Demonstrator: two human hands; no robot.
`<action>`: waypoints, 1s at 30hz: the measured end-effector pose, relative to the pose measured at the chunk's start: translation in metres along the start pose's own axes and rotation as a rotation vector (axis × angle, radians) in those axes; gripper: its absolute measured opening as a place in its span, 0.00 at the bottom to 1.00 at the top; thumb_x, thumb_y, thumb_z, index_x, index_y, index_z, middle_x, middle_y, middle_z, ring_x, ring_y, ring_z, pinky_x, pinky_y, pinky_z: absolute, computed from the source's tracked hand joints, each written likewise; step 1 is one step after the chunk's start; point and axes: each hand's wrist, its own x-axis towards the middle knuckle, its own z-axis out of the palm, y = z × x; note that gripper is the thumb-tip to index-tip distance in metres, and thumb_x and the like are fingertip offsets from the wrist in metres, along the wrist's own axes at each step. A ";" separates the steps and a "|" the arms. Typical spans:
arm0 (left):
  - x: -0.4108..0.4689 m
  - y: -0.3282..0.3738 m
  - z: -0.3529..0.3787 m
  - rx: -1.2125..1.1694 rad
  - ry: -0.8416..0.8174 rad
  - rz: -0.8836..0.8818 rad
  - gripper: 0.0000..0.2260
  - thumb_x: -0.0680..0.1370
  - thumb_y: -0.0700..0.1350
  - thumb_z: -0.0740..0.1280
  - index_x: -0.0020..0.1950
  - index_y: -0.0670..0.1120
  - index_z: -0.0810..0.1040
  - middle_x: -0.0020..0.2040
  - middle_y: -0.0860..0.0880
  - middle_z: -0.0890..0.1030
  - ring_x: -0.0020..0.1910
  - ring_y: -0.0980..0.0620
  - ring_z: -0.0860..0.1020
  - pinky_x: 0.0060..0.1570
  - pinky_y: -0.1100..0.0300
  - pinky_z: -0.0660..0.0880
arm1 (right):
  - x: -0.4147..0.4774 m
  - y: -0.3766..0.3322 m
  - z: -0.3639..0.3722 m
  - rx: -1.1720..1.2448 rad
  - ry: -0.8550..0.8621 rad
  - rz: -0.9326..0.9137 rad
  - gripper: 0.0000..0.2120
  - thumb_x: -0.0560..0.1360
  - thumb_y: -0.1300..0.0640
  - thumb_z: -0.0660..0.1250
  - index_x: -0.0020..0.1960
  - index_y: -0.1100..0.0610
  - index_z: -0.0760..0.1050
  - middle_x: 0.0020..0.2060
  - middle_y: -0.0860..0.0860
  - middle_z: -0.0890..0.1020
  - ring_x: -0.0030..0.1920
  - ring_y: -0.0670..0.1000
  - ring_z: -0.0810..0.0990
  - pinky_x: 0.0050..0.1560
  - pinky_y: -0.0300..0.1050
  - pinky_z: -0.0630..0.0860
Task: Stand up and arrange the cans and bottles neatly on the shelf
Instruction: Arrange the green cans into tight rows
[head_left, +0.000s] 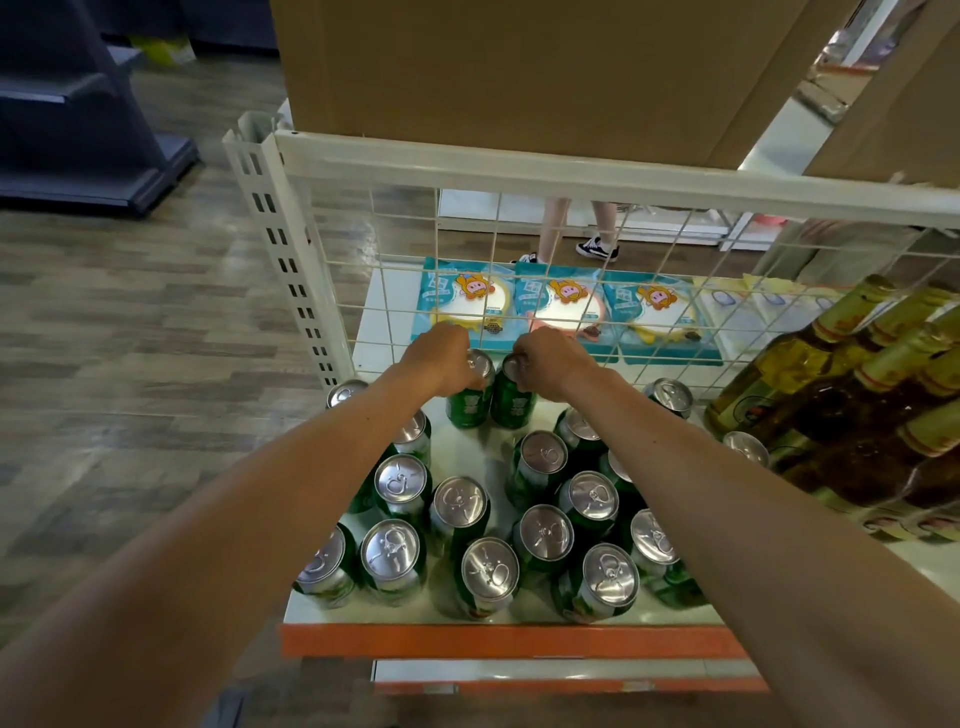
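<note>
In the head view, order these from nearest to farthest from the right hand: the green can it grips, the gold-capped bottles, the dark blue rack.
1. Green can, gripped by the right hand, at the back.
2. Gold-capped bottles, on the shelf's right side.
3. Dark blue rack, across the floor, far left.

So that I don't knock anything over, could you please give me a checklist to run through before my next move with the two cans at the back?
1. Left hand grips the left back can at its top: ok.
2. Right hand grips the right back can at its top: ok.
3. Both held cans upright, side by side, just in front of the wire back panel: ok.
4. Their bases resting fully on the shelf: cannot tell.
5. Front cans in neat rows: not ok; upright but scattered.
6. Bottles clear of the right forearm: ok.
</note>
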 end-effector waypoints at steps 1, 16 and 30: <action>0.001 -0.001 0.000 -0.013 0.000 0.001 0.14 0.75 0.52 0.72 0.51 0.42 0.78 0.50 0.43 0.78 0.45 0.45 0.76 0.38 0.57 0.69 | 0.000 0.001 0.000 0.004 -0.005 0.003 0.09 0.77 0.55 0.65 0.52 0.60 0.78 0.50 0.58 0.80 0.49 0.60 0.79 0.43 0.48 0.72; -0.032 -0.049 -0.062 0.138 -0.202 0.056 0.25 0.71 0.52 0.77 0.66 0.48 0.78 0.58 0.47 0.81 0.52 0.50 0.77 0.54 0.57 0.74 | -0.015 -0.024 -0.019 -0.174 0.057 -0.005 0.15 0.80 0.51 0.63 0.64 0.56 0.75 0.59 0.55 0.79 0.58 0.58 0.79 0.50 0.48 0.73; -0.064 -0.056 -0.033 0.455 -0.321 0.253 0.29 0.72 0.51 0.75 0.72 0.57 0.70 0.64 0.49 0.73 0.66 0.45 0.71 0.69 0.47 0.59 | -0.027 -0.074 -0.024 -0.054 -0.016 -0.055 0.13 0.79 0.49 0.64 0.58 0.55 0.76 0.54 0.54 0.79 0.54 0.57 0.78 0.44 0.46 0.69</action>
